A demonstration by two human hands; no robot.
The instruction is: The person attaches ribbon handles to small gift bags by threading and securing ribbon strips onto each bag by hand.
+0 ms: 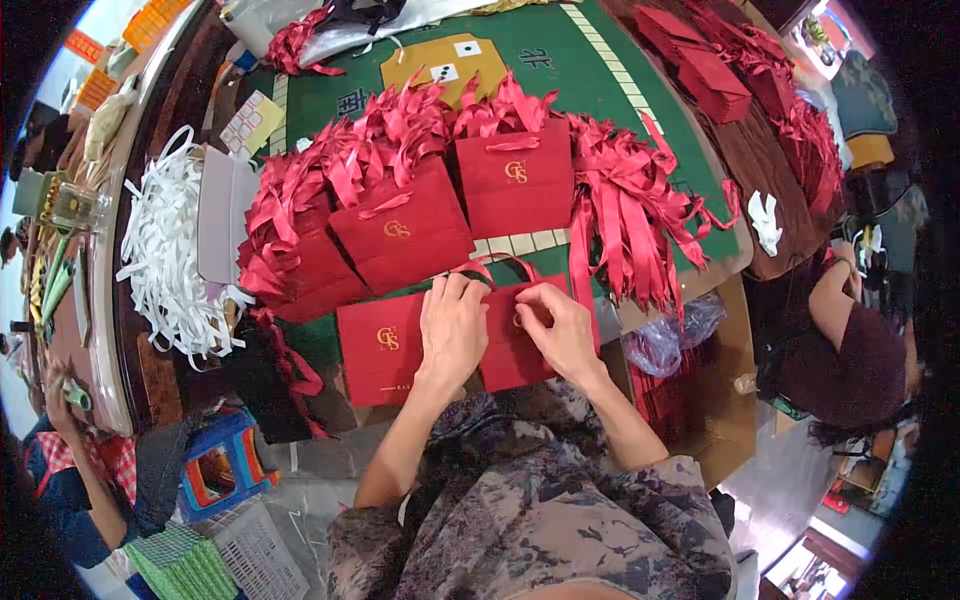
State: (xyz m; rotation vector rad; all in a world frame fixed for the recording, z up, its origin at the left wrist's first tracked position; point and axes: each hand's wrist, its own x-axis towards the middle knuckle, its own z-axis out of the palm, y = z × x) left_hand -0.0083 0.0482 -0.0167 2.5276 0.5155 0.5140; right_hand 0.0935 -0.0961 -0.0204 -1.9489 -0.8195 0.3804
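Note:
Two red paper gift bags lie side by side at the table's near edge, the left bag and the right bag each partly covered by a hand. My left hand is closed at their upper edges, fingertips on a looped red ribbon. Over the right bag, my right hand curls with thumb and forefinger close together; what they pinch, if anything, is hidden. Just beyond stand ribbon-handled red bags, including a middle bag and a right-hand bag.
A heap of red ribbons hangs over the green table mat's right side. White paper strips fill the left side beside a pale box flap. A cardboard box stands below right. Other people sit at both sides.

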